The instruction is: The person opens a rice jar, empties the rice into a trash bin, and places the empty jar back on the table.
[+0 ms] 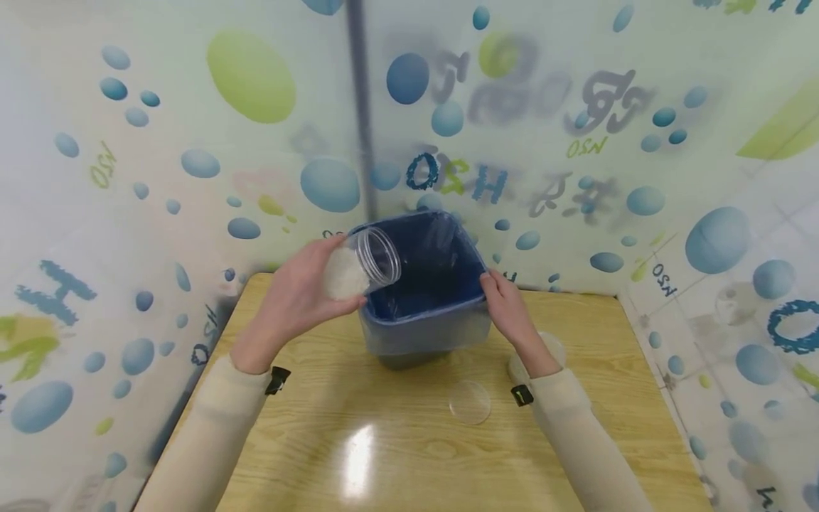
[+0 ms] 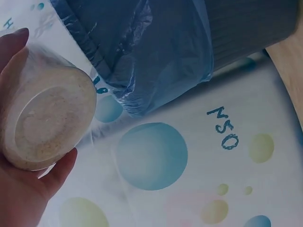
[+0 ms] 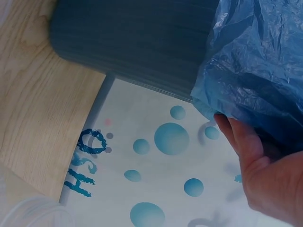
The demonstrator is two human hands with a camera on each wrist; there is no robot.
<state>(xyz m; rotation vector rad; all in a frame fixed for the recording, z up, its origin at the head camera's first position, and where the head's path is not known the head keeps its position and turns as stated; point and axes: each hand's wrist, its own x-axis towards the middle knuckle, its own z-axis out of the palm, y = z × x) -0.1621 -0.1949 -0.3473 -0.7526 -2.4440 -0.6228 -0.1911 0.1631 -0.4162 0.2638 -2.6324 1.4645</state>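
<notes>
One jar (image 1: 348,272): gripped by left hand (image 1: 296,293), apparently tipped for emptying; more tilt seems needed.
Bin rim (image 1: 429,314): pinched by right hand (image 1: 508,304).

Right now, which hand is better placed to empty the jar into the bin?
Probably the left hand: it holds the clear jar, mouth tilted toward the trash bin; the right hand grips the bin's blue liner.

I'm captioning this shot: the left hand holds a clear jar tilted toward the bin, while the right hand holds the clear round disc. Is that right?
No: the right hand grips the bin at its rim, while the clear round disc lies on the table, as the head view shows. The left hand does hold the clear jar tilted toward the bin.
</notes>
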